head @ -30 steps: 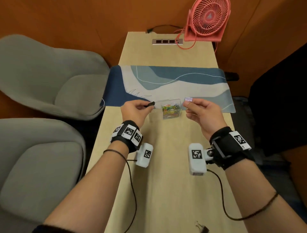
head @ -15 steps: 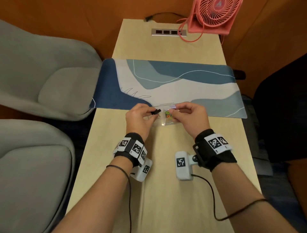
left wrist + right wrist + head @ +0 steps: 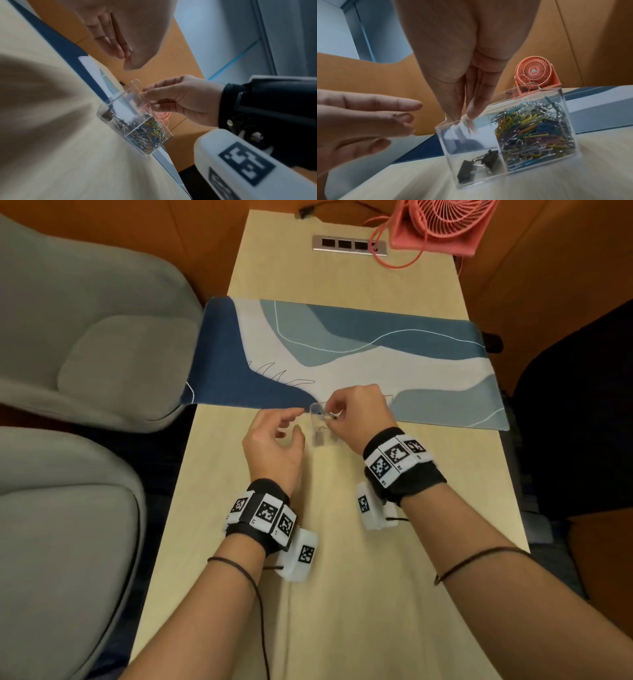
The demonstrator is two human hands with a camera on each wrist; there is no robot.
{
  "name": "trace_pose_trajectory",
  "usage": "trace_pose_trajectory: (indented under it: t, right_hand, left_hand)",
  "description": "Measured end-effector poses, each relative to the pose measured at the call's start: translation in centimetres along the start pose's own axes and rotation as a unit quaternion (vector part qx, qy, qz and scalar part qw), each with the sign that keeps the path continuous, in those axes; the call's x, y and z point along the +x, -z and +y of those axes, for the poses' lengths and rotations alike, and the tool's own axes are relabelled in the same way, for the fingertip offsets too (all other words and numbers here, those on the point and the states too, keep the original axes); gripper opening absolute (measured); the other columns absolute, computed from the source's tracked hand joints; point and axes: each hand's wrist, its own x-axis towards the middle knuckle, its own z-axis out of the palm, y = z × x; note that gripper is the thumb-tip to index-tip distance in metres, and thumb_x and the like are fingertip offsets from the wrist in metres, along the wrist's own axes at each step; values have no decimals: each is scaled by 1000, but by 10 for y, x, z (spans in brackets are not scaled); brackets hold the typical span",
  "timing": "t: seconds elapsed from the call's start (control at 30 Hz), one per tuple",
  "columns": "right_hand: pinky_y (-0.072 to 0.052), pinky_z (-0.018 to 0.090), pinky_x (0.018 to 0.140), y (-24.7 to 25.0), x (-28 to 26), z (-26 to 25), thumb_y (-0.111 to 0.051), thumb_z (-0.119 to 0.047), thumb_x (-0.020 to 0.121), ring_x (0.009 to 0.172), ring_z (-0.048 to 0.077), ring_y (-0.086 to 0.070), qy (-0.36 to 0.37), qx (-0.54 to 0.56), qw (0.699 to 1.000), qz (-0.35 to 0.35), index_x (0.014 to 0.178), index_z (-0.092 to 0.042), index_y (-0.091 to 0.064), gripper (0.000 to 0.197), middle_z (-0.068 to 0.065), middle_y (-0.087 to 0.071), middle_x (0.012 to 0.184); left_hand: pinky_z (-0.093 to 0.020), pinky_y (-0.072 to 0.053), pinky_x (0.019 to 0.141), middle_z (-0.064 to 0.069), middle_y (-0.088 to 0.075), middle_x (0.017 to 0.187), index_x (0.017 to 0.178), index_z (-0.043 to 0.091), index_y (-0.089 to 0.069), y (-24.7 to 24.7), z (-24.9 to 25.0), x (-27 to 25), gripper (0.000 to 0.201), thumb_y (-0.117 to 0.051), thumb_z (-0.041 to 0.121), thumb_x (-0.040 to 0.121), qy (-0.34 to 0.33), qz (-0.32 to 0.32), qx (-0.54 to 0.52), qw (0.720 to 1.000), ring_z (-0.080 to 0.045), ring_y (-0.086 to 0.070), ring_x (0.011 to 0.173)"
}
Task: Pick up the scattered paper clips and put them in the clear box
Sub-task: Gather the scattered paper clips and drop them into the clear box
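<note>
Two compartments split your clear box (image 3: 489, 135): one heaped with coloured paper clips (image 3: 529, 132), one holding two black binder clips (image 3: 477, 165). It sits on the desk (image 3: 359, 594) at the mat's (image 3: 342, 347) near edge. Your right hand (image 3: 356, 412) pinches its rim; your left hand (image 3: 274, 443) hovers relaxed at nine o'clock. No readable writing.

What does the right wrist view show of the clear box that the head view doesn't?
Only the right wrist view: the clear two-compartment plastic box holds black binder clips in one side and coloured paper clips in the other. Only the head view: the blue patterned desk mat and both wrists. Both: the right hand at the box's rim, the left hand open beside it, and the pink fan.
</note>
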Motion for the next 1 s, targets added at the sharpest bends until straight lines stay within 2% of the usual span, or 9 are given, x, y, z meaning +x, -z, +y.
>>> trace_pose_trajectory:
  t: [0.1,0.23,0.33,0.43,0.53,0.67,0.77,0.87,1.0]
  right_hand:
    - [-55,32,83,2,-9,-4,-72,-22,81,83,16,-65,7,-13,1000,-10,101,-22,-73,21,-1,-72,97]
    - [-55,28,79,15,-44,0,-66,-21,81,72,9,-61,12,-28,999,16,91,-22,-75,14,-5,-73,86]
    - [-51,24,77,31,-90,13,-65,-22,81,68,8,-59,-10,-39,999,-9,88,-24,-74,11,-8,-71,80]
    - [-49,21,75,47,-150,35,-67,-23,81,67,7,-61,-60,-38,995,-64,86,-24,-74,9,-8,-70,77]
    - [-50,22,72,59,-223,55,-70,-23,80,68,7,-63,-111,-28,989,-95,81,-26,-74,5,-8,-70,76]
    - [-52,24,69,60,-325,79,-72,-25,79,65,3,-61,-190,-16,973,-129,72,-33,-68,11,-12,-68,72]
    - [-55,27,67,46,-391,91,-78,-30,73,65,8,-61,-257,14,954,-155,76,-31,-69,10,-9,-66,71]
    - [-52,26,69,23,-438,94,-82,-42,66,74,12,-59,-294,12,946,-134,95,-27,-65,37,-6,-62,83]
    - [-50,29,81,-10,-465,85,-81,-45,67,89,15,-57,-311,9,949,-45,121,-23,-56,64,-1,-53,106]
  left_hand:
    - [-12,-44,73,5,-63,98,101,21,-73,14,-4,-16,32,-65,-1,79,31,12,-7,999,-9,-58,80]
    - [-21,-49,68,5,-64,95,98,23,-74,32,-6,-40,27,-66,3,81,49,-1,-10,999,-12,-58,76]
    - [-28,-52,66,4,-64,92,93,23,-75,40,-5,-65,22,-67,7,81,67,-17,-13,998,-13,-58,73]
    - [-22,-52,68,3,-64,89,90,21,-75,39,11,-104,17,-71,8,81,79,-98,-11,992,-9,-58,72]
    - [-12,-46,69,5,-64,89,90,21,-76,32,34,-156,20,-71,6,79,72,-295,15,953,-3,-58,74]
    - [-22,-47,76,-2,-66,92,96,18,-77,23,57,-223,27,-66,2,77,50,-483,53,873,-10,-58,78]
    - [-28,-48,88,-2,-61,102,111,21,-71,10,71,-267,33,-68,12,79,-2,-539,84,838,-16,-57,93]
    - [-30,-43,96,-2,-54,114,129,23,-59,-2,79,-301,43,-65,24,86,-81,-572,115,808,-19,-48,109]
    - [-36,-46,97,-3,-50,117,124,19,-63,-5,78,-322,38,-69,23,86,-138,-562,165,799,-20,-47,110]
